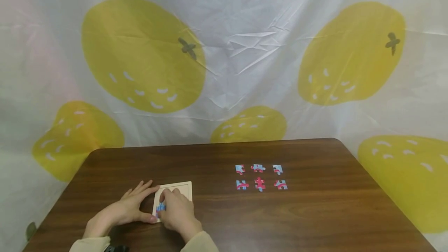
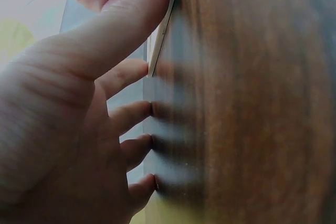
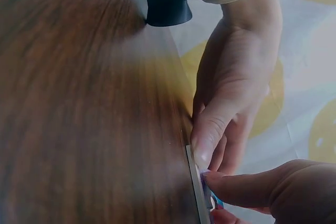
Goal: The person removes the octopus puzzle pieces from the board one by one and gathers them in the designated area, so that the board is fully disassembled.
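A pale, shallow puzzle tray (image 1: 188, 189) lies on the table at the lower left of the head view. My left hand (image 1: 126, 208) steadies its left side, thumb on the near corner and index finger at the far corner, with the fingers spread. Over the tray's near part, my right hand (image 1: 179, 212) pinches a blue and pink jigsaw piece (image 1: 161, 207); the fingers partly cover it, and how it sits in the tray is hidden. The right wrist view shows the right thumb (image 3: 239, 187) against the colored piece, close to the left thumb.
On the brown wooden table (image 1: 315, 205), right of the tray, several loose jigsaw pieces lie in two rows, among them a mostly red piece (image 1: 259, 184) and a blue-cornered piece (image 1: 277, 169). A white cloth (image 1: 252, 69) with yellow fruit prints hangs behind.
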A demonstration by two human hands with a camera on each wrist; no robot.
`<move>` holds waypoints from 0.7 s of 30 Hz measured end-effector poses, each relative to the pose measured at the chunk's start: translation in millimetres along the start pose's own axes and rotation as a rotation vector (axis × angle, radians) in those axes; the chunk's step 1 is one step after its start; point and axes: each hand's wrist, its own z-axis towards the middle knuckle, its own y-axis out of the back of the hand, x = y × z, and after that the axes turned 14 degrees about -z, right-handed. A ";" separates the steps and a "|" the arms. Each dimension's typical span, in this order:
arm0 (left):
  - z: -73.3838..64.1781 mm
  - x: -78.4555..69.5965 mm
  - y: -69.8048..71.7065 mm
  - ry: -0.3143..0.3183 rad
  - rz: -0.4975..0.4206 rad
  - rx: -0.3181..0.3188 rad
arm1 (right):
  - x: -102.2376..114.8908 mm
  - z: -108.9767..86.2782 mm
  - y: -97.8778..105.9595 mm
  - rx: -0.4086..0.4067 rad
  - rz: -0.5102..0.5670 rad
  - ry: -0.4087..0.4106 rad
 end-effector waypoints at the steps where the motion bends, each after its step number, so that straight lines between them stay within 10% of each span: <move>1: 0.3 0.8 0.0 0.001 -0.004 0.005 | -0.6 0.2 0.1 0.005 0.005 0.004; 21: 1.3 3.3 -0.6 0.037 -0.029 0.009 | -36.0 0.2 23.4 -0.051 0.584 0.019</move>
